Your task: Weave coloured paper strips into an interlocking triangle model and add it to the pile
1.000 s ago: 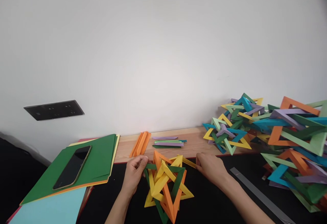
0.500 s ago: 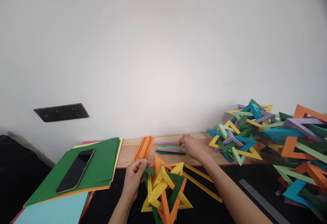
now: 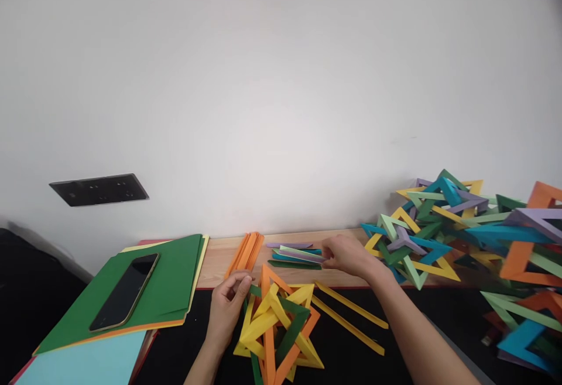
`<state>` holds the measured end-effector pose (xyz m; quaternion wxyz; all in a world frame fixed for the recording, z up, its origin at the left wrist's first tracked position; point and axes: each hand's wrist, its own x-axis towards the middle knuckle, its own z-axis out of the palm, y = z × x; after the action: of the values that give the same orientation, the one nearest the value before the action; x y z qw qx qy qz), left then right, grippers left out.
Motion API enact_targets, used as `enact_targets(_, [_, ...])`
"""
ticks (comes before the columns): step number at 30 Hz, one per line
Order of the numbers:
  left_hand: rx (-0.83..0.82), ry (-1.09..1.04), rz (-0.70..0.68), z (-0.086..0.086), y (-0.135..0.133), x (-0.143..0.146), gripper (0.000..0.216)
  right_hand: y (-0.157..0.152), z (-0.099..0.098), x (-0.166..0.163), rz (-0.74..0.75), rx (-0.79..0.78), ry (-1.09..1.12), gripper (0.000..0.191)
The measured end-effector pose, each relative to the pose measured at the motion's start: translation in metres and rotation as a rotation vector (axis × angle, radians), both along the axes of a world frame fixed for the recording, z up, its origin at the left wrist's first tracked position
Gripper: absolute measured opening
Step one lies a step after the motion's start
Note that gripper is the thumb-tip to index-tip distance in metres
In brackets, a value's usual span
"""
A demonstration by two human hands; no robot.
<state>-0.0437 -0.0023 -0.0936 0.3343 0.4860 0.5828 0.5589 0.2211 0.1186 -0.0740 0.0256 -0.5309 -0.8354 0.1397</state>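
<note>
My left hand (image 3: 228,309) is closed on the left edge of a paper star model (image 3: 276,326) woven from orange, yellow and dark green strips, which stands on the black mat. My right hand (image 3: 349,256) reaches over the wooden shelf and pinches a purple folded strip (image 3: 302,254) at the right end of a small stack of purple, light green, teal and dark green strips. Two loose yellow strips (image 3: 351,318) lie on the mat under my right forearm.
A bundle of orange strips (image 3: 244,252) lies left of the stack. A phone (image 3: 125,291) rests on green paper sheets (image 3: 171,279) over a light blue sheet (image 3: 88,361). Finished multicoloured paper stars (image 3: 417,227) pile up at right. A dark wall socket plate (image 3: 99,189) sits at left.
My right hand left the star, reached to the strip stack on the shelf, and now lifts the end of a purple strip. The left hand stays on the star, which has tilted slightly.
</note>
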Motion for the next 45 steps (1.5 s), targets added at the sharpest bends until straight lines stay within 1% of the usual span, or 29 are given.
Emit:
enact_targets(6, [0.011,0.028,-0.028,-0.0023,-0.0017,0.0003,0.027,-0.0024,0.0079,0.0077,-0.062,-0.020,0.041,0.017])
enact_targets(12, [0.048,0.037,-0.039,-0.0043,-0.0021,-0.0023,0.024,-0.0052,0.0094,0.0068,-0.039,-0.061,0.128,0.025])
enact_targets(19, [0.065,0.049,-0.050,-0.0041,-0.0020,-0.0031,0.024,-0.0020,0.0051,0.0055,-0.034,-0.084,0.176,0.020])
enact_targets(24, [0.062,0.059,-0.051,-0.0046,-0.0022,-0.0031,0.025,0.0001,0.0034,0.0062,-0.019,-0.060,0.193,0.006])
enact_targets(27, [0.060,0.065,-0.052,-0.0040,-0.0026,-0.0029,0.025,-0.0009,0.0043,0.0066,0.005,-0.075,0.202,0.008])
enact_targets(33, [0.057,0.065,-0.058,-0.0028,-0.0025,-0.0022,0.026,-0.0041,0.0053,0.0069,0.027,-0.155,0.219,0.009])
enact_targets(38, [0.054,0.056,-0.060,-0.0055,-0.0015,-0.0027,0.026,-0.0069,0.0091,0.0079,0.060,-0.220,0.225,0.015])
enact_targets(41, [0.053,0.055,-0.063,-0.0071,-0.0015,-0.0034,0.026,-0.0067,0.0089,0.0073,0.056,-0.238,0.181,0.015])
enact_targets(45, [0.058,0.062,-0.066,-0.0066,-0.0021,-0.0037,0.026,-0.0032,0.0010,0.0051,0.034,-0.230,0.084,0.011])
